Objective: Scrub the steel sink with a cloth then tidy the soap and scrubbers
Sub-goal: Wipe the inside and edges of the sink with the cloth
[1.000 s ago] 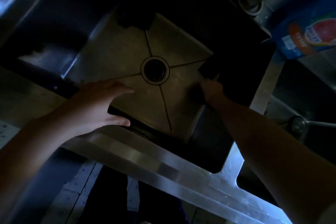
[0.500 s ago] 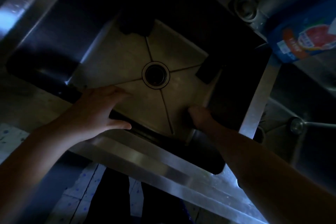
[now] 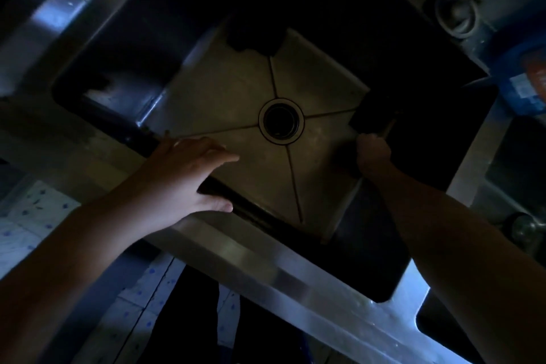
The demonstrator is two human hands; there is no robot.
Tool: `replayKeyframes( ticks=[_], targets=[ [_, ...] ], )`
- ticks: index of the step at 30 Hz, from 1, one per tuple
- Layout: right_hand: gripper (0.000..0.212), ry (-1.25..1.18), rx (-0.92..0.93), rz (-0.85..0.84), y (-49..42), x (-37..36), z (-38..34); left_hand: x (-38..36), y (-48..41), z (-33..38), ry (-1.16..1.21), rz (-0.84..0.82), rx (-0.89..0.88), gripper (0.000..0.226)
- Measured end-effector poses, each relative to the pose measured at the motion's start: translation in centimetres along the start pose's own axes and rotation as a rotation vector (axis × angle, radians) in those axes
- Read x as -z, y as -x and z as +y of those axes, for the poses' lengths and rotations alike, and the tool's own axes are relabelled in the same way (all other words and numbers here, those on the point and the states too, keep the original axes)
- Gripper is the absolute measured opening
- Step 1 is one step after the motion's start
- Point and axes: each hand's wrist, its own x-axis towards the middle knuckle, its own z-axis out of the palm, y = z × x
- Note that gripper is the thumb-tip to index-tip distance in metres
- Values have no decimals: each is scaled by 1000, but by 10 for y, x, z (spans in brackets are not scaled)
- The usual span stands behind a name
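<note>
The steel sink (image 3: 236, 91) fills the middle of the view, with its round drain (image 3: 281, 121) at the centre. My left hand (image 3: 189, 174) lies flat on the near rim, fingers spread over the basin and nothing in it. My right hand (image 3: 373, 154) is down inside the basin against the right wall, curled into a fist. A dark patch that reads as the cloth (image 3: 344, 161) sits under and beside it; the dim light hides its outline. A dark shape (image 3: 370, 115) lies on the wall just beyond that hand.
A dark object (image 3: 254, 35) sits at the far edge of the sink floor. A blue packet with an orange label (image 3: 529, 80) and a round fitting (image 3: 455, 12) are at the upper right. A second basin (image 3: 523, 227) adjoins on the right. Tiled floor (image 3: 35, 216) shows below left.
My right hand slid toward the near corner along the right wall, then back up beside the dark shape. My left hand stayed on the near rim.
</note>
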Motion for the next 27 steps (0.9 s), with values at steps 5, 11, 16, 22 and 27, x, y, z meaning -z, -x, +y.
replayKeyframes(
  ticks=[5,11,16,22,27],
  targets=[
    [37,-83,193,-11,58,-24,-11,-3,0,1,37,-40,52,71],
    [23,-65,413,-408,140,-35,-32,-1,4,4,45,-30,0,68],
    [43,12,417,-426,96,-23,-26,1,12,4,12,-23,33,58],
    [37,-32,147,-107,34,-14,9,6,25,3,-30,76,10,44],
    [39,-13,131,-209,30,-26,8,3,38,2,-65,82,12,39]
  ],
)
